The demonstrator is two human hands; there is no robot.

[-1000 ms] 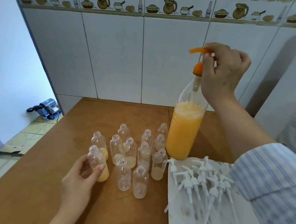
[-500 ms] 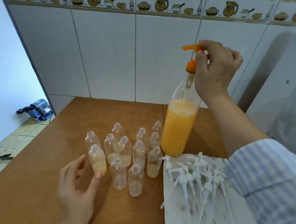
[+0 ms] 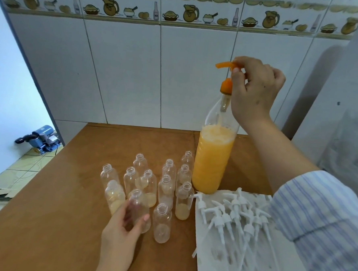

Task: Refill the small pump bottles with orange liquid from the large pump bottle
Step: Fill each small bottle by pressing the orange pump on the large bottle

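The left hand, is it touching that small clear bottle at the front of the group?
Touching. In the head view the left hand has thumb and fingers wrapped round the small clear bottle.

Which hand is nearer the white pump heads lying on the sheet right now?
Left. The left hand grips a small bottle on the table beside the white pump heads; the right hand is raised, holding the large bottle's orange pump.

Evenly bright, soft daylight, no harsh glare. Broad grey shadow on the tiled wall (image 3: 177, 76) right of the large pump bottle (image 3: 212, 158). Motion-blurred left hand (image 3: 121, 234); bowed at edges.
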